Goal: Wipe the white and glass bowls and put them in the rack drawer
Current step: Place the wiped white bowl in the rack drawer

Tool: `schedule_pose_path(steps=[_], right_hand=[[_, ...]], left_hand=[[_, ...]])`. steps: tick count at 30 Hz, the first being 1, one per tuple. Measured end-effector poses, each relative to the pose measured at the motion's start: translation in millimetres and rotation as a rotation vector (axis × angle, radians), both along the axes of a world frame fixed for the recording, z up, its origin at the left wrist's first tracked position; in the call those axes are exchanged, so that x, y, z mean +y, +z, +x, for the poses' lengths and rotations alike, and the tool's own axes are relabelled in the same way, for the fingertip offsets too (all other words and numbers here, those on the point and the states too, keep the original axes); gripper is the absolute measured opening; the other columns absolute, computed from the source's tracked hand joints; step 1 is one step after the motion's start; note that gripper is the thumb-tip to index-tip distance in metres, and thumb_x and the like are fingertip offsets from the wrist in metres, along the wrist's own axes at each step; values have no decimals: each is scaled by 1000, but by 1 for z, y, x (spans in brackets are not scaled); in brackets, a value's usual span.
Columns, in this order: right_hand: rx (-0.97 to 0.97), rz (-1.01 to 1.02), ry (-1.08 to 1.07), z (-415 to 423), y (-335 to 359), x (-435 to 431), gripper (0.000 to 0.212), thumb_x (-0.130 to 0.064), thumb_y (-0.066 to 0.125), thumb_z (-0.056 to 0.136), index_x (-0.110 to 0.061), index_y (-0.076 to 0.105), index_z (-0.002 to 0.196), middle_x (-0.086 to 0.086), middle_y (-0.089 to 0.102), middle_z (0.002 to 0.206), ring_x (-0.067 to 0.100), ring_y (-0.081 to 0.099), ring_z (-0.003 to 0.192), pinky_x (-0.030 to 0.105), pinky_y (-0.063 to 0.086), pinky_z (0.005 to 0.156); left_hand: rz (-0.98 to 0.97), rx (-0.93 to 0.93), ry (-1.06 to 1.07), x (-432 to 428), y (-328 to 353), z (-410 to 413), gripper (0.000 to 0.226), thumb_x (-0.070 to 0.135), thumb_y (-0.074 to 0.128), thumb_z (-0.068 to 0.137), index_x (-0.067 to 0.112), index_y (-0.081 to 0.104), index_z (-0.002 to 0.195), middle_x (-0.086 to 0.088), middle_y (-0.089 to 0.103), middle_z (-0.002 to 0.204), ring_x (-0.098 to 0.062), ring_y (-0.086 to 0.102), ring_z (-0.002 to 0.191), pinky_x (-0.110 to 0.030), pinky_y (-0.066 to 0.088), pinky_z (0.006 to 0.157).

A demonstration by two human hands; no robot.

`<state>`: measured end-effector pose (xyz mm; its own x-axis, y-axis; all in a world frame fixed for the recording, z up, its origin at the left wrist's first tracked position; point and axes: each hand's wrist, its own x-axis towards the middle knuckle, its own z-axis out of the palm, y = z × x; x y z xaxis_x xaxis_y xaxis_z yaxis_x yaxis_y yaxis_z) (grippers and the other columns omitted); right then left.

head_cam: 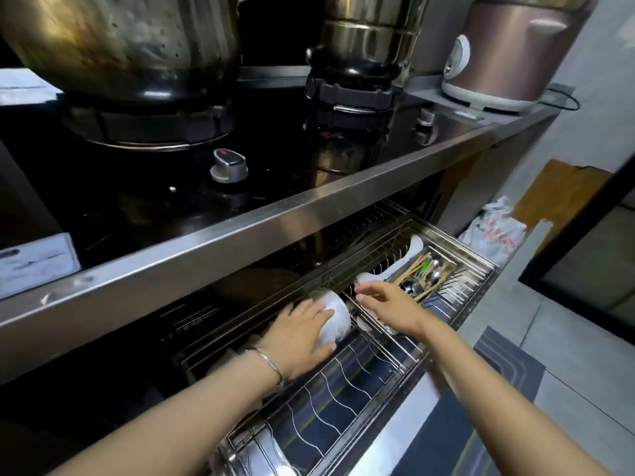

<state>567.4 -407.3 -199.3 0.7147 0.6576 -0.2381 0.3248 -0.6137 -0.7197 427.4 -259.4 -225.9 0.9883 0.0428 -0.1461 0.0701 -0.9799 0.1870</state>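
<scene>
The wire rack drawer [343, 379] is pulled out below the steel counter. A white bowl [335, 316] lies on its side in the rack's back left part. My left hand [299, 333] holds it, fingers spread over its wall and thumb under its near side. My right hand [388, 302] hovers just right of the bowl, above a wire divider, fingers loosely stretched and holding nothing. Under that wrist something glassy [369, 321] sits in the rack; its shape is unclear.
A cutlery tray [426, 274] with spoons and chopsticks sits at the drawer's right end, white dishes [409, 252] behind it. The steel counter edge [275, 218] overhangs the drawer, bearing a stove with two large pots and a rice cooker [505, 53]. A plastic bag [494, 235] and a floor mat [508, 369] lie to the right.
</scene>
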Motion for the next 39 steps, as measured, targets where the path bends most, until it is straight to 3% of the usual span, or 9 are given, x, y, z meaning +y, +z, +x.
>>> schedule_pose_path(steps=[6, 9, 12, 18, 21, 25, 29, 33, 39], right_hand=[[-115, 220, -82, -69, 53, -41, 21, -20, 56, 95, -29, 62, 113, -9, 63, 112, 11, 60, 103, 26, 48, 88], [-209, 327, -68, -105, 95, -41, 22, -22, 55, 96, -31, 61, 115, -15, 63, 108, -3, 59, 96, 14, 46, 80], [-249, 420, -26, -140, 139, -27, 26, -22, 56, 95, -32, 60, 119, -17, 63, 110, -7, 57, 101, 15, 46, 85], [-351, 476, 193, -214, 199, 32, 34, -29, 57, 94, -36, 54, 128, -27, 52, 129, -11, 44, 122, 14, 34, 103], [-346, 451, 304, -254, 207, 70, 36, -33, 56, 94, -38, 52, 130, -28, 48, 133, -14, 39, 124, 9, 30, 103], [-353, 402, 467, -305, 205, 122, 38, -35, 57, 94, -36, 50, 132, -26, 45, 135, -11, 39, 124, 11, 30, 104], [-422, 336, 541, -341, 208, 162, 37, -41, 56, 93, -29, 54, 128, -20, 51, 128, -5, 46, 114, 13, 36, 96], [-691, 189, 558, -353, 210, 184, 36, -50, 60, 88, -27, 64, 114, -10, 57, 111, 8, 52, 105, 27, 42, 90], [-1120, 16, 606, -357, 212, 204, 29, -38, 51, 94, -18, 72, 91, 2, 62, 93, 24, 57, 91, 34, 38, 70]], left_hand=[[15, -291, -175, -8, 96, -43, 54, 46, 41, 95, 19, 41, 141, 1, 46, 143, -18, 40, 133, -34, 29, 111], [-47, -452, -249, -7, 148, -79, 50, 46, 41, 91, 17, 54, 130, 0, 59, 127, -19, 52, 119, -35, 40, 102], [-47, -528, -263, 3, 193, -118, 44, 40, 52, 93, 17, 54, 130, 0, 59, 127, -17, 50, 119, -33, 37, 104], [97, -561, -82, 60, 241, -207, 52, 49, 43, 94, 20, 48, 137, 2, 51, 139, -17, 41, 131, -20, 19, 109], [129, -499, 68, 96, 241, -259, 61, 59, 32, 92, 25, 42, 141, 6, 38, 149, -12, 29, 140, -13, 8, 107], [96, -401, 255, 141, 237, -327, 69, 65, 28, 86, 25, 43, 140, 7, 38, 149, -13, 36, 136, -22, 24, 108], [100, -338, 358, 169, 235, -375, 93, 77, 14, 71, 24, 43, 141, 4, 40, 148, -14, 37, 135, -19, 23, 108], [57, -341, 396, 179, 232, -398, 108, 89, 1, 63, 27, 43, 140, 9, 37, 149, -9, 34, 136, -19, 22, 109], [-12, -378, 413, 184, 228, -398, 80, 77, 24, 77, 30, 44, 139, 10, 37, 149, -7, 31, 137, -19, 22, 110]])
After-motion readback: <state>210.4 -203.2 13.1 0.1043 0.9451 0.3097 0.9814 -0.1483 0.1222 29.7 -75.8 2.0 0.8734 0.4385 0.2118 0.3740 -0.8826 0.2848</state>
